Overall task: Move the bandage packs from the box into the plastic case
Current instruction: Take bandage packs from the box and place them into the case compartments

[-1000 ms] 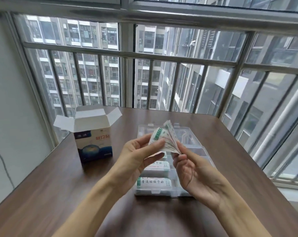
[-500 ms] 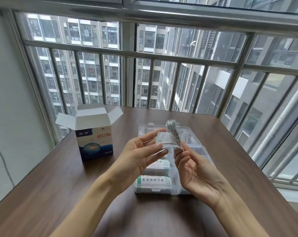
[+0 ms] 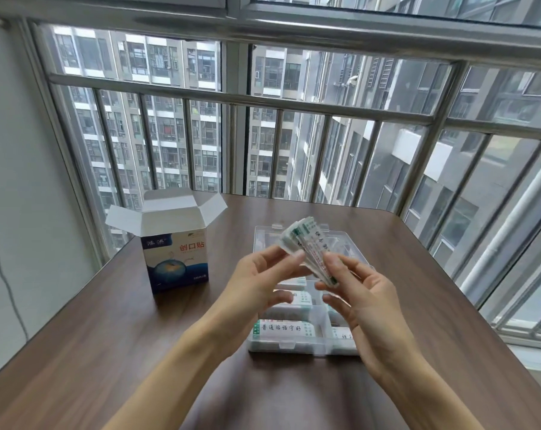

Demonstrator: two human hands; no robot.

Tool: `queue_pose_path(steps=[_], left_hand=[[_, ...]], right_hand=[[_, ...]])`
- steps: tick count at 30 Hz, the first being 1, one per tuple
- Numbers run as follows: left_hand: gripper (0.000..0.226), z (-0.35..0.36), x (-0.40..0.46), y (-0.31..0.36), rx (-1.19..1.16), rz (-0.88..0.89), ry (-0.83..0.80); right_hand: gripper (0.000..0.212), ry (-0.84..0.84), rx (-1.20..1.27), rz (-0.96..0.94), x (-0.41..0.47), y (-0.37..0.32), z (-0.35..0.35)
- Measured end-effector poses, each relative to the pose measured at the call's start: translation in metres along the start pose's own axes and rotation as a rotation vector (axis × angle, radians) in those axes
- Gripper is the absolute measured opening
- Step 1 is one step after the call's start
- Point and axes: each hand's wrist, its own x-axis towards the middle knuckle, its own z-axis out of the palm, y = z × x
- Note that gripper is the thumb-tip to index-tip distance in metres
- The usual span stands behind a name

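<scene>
A stack of white bandage packs (image 3: 309,243) with green edges is held above the clear plastic case (image 3: 306,349). My left hand (image 3: 257,283) pinches the stack's left end with thumb and fingertips. My right hand (image 3: 359,293) grips its right side, fingers curled under it. Bandage packs (image 3: 284,332) with green ends lie in the case's near compartments. The blue and white bandage box (image 3: 176,262) stands upright at the left with its flaps open; its inside is hidden.
A brown wooden table (image 3: 123,336) carries everything, its far edge against a barred window (image 3: 294,119). A white wall (image 3: 21,212) with a hanging cable runs along the left. The case's open lid (image 3: 343,237) lies flat behind the hands.
Both hands have turned the stack of packs and shifted it slightly right; it now lies more edge-on between my fingers. Box and case have not moved.
</scene>
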Motion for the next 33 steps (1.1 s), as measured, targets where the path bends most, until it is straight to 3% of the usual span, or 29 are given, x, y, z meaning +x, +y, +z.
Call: queue_pose_path(steps=[4,6,8,10,13,19,23,27,30,33], left_hand=[[0.016,0.002,0.001,-0.002,0.074,0.071,0.152],[0.016,0.005,0.000,-0.003,0.111,0.105,0.215],[0.014,0.009,0.000,-0.004,0.096,0.147,0.272],[0.014,0.012,0.000,-0.005,0.073,0.174,0.303],[0.015,0.013,0.000,-0.007,0.032,0.150,0.322],[0.013,0.011,0.002,-0.006,-0.010,0.014,0.245],[0.015,0.009,0.002,0.002,0.023,0.016,0.257],[0.017,0.008,0.002,0.003,0.092,-0.003,0.231],[0.025,0.012,0.003,0.002,0.034,-0.073,0.197],[0.031,0.013,0.003,0.001,-0.037,-0.119,0.134]], right_hand=[[0.013,-0.020,-0.317,-0.075,0.000,0.005,0.002],[0.006,0.021,-0.533,-0.234,0.000,0.009,0.002],[0.013,0.049,-0.713,-0.406,0.001,0.013,0.001],[0.013,0.056,-0.760,-0.462,0.002,0.015,0.001],[0.010,0.014,-0.636,-0.386,0.004,0.013,0.001],[0.018,-0.122,0.019,0.185,0.010,-0.002,-0.005],[0.016,-0.152,0.236,0.301,0.012,-0.010,-0.012],[0.011,-0.220,0.210,0.309,0.013,-0.010,-0.013],[0.016,-0.133,-0.027,0.239,0.013,-0.006,-0.012],[0.007,-0.033,-0.248,0.101,0.012,-0.003,-0.011]])
